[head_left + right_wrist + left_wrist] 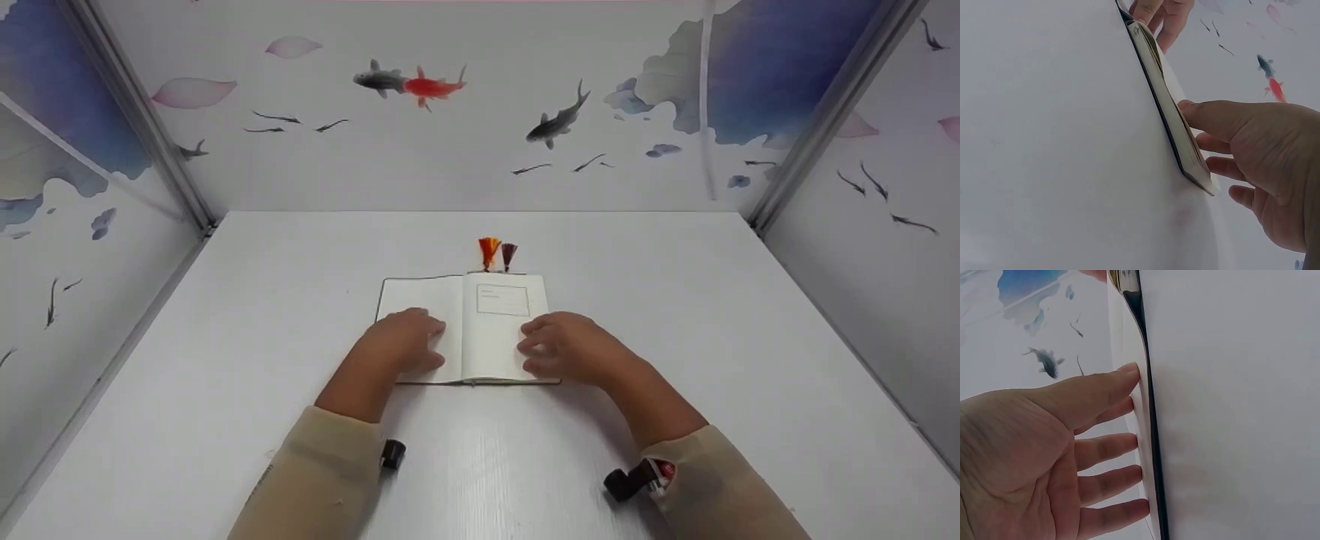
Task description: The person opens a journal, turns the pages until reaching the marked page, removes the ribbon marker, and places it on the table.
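A small dark-covered notebook with plain white pages (469, 330) lies open and flat near the middle of the white wood-grain tabletop (675, 300), its far edge topped by an orange tassel (488, 251) and a dark red tassel (508, 253) that trail onto the surface. The left hand (405, 341) rests on the left page with its fingers straight and spread, fingertips (1129, 439) pressing the thin left side down, as the left wrist view shows. The right hand (566, 346) lies on the right page, thumb against the outer edge of the thicker page block and fingers loosely extended, holding nothing pinched. The right stack looks much thicker than the left, so the book may be near its front; if the left hand eased off, that light side could likely spring up and flop shut. A push from the right thumb along the page edges might slide the whole notebook across the smooth tabletop rather than lift a single sheet, or catch several leaves at once. Pressing hard near the spine could crease the page.
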`<state>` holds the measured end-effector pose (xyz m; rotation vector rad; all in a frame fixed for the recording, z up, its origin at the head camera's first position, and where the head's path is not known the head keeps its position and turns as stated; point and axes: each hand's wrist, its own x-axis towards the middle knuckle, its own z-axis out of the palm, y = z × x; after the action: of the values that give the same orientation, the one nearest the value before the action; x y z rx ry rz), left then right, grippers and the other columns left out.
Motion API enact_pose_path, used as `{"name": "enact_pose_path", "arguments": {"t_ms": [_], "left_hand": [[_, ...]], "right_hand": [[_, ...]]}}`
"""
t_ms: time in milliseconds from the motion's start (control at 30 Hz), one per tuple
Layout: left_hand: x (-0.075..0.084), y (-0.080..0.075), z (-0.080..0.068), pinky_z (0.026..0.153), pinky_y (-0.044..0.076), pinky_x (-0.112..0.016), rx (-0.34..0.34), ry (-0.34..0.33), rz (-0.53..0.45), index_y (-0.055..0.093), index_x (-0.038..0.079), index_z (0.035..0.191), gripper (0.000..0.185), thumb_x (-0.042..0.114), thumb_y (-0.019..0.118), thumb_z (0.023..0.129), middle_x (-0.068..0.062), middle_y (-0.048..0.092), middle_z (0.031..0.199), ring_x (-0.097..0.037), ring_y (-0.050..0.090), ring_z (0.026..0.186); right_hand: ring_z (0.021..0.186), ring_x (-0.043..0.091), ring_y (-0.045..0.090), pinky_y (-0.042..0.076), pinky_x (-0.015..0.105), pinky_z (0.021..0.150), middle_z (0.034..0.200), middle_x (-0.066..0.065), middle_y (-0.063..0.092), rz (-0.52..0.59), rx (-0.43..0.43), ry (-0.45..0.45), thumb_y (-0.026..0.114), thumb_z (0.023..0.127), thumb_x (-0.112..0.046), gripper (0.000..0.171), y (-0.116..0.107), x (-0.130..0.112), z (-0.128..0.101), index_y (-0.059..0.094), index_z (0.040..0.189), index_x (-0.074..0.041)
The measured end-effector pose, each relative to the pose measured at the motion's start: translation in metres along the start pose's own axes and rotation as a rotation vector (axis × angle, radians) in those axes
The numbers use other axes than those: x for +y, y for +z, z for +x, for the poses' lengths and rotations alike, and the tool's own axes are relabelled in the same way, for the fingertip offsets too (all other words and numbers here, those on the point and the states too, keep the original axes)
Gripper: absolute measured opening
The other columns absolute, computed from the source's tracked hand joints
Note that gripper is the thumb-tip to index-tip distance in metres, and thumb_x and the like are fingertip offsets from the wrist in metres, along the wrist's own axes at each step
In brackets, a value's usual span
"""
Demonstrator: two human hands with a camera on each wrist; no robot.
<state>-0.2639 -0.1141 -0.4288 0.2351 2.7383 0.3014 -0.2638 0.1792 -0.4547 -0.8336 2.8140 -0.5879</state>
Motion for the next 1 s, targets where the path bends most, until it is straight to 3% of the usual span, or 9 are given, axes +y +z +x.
{"name": "enact_pose_path", "arguments": {"t_ms": [400,667,767,1000], "left_hand": [[0.0,-0.003,0.0,0.135,0.028,-0.048,-0.023,0.009,0.008,0.05,0.017,0.162,0.066,0.03,0.074,0.101,-0.007,0.042,0.172,-0.029,0.033,0.164],[0.002,-0.007,-0.005,0.134,0.029,-0.047,-0.021,0.011,0.014,0.05,0.017,0.162,0.066,0.03,0.073,0.102,-0.008,0.042,0.172,-0.029,0.034,0.164],[0.002,-0.007,-0.006,0.134,0.029,-0.047,-0.014,0.006,0.006,0.05,0.017,0.161,0.065,0.03,0.073,0.102,-0.008,0.041,0.173,-0.029,0.035,0.164],[0.004,-0.006,-0.007,0.135,0.027,-0.049,-0.022,-0.01,-0.001,0.049,0.018,0.162,0.066,0.03,0.072,0.103,-0.008,0.038,0.175,-0.03,0.032,0.165]], "right_hand": [[0.15,0.027,0.053,0.04,0.051,0.128,0.153,-0.004,0.064,0.048,-0.077,0.074,0.094,0.081,-0.039,0.054,-0.007,0.0,-0.003,0.079,0.131,-0.023],[0.15,0.027,0.053,0.041,0.052,0.127,0.153,-0.007,0.065,0.08,-0.092,0.087,0.083,0.093,-0.04,0.039,-0.01,0.0,-0.005,0.08,0.129,-0.025],[0.149,0.026,0.055,0.043,0.053,0.125,0.149,-0.007,0.068,0.115,-0.09,0.137,0.076,0.098,-0.038,0.029,-0.011,-0.001,-0.004,0.081,0.125,-0.026],[0.142,0.026,0.06,0.049,0.053,0.119,0.143,-0.003,0.072,0.145,-0.094,0.241,0.07,0.104,-0.037,0.033,-0.012,-0.004,-0.003,0.076,0.136,-0.026]]}}
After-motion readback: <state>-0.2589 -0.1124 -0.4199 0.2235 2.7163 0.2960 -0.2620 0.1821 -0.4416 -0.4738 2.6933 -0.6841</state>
